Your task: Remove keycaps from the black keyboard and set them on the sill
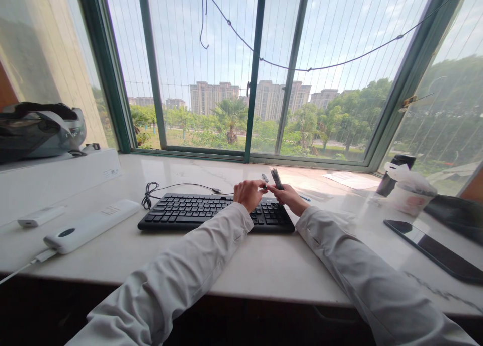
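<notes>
A black keyboard [196,212] lies flat on the pale counter, and both hands are above its right part. My left hand [249,194] is closed, thumb and fingers pinched at a small dark piece [264,186] too small to name. My right hand [292,197] is closed round a slim, dark, upright object [276,179] with a ragged top, like a brush; its lower end is hidden by the fingers. The fingertips of both hands nearly meet. Just beyond them lies a small grey item [264,177]. The keyboard's cable [151,192] coils at its left end.
At left are a white power bank [92,225], a small white block [41,217] and a white box [75,170] bearing a dark visor-like headset [41,130]. To the right lie a phone [433,248], a bagged cup [411,190] and paper [352,179]. Windows stand behind.
</notes>
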Motion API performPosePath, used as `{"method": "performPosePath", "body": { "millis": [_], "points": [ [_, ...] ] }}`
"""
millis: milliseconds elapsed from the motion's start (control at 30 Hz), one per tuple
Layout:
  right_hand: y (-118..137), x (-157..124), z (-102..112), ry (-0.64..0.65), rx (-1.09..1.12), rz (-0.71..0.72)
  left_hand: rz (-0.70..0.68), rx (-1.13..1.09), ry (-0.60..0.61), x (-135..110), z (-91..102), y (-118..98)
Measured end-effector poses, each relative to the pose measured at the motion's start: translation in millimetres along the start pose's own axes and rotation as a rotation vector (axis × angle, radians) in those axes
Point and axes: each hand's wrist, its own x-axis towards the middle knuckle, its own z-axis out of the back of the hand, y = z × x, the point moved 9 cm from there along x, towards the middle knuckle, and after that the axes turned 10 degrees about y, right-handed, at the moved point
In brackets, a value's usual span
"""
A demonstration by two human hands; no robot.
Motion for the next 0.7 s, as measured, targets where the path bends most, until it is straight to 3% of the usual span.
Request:
{"method": "performPosePath", "body": {
  "millis": [333,700],
  "points": [
    [5.3,-1.8,2.5,-0.031,-0.001,0.037,0.004,-0.031,0.010,-3.6,4.1,-3.5],
    [7.0,-3.4,3.1,-0.040,0.043,0.036,-0.099,-0.052,-0.067,-2.1,3.3,-4.7]
  ]
}}
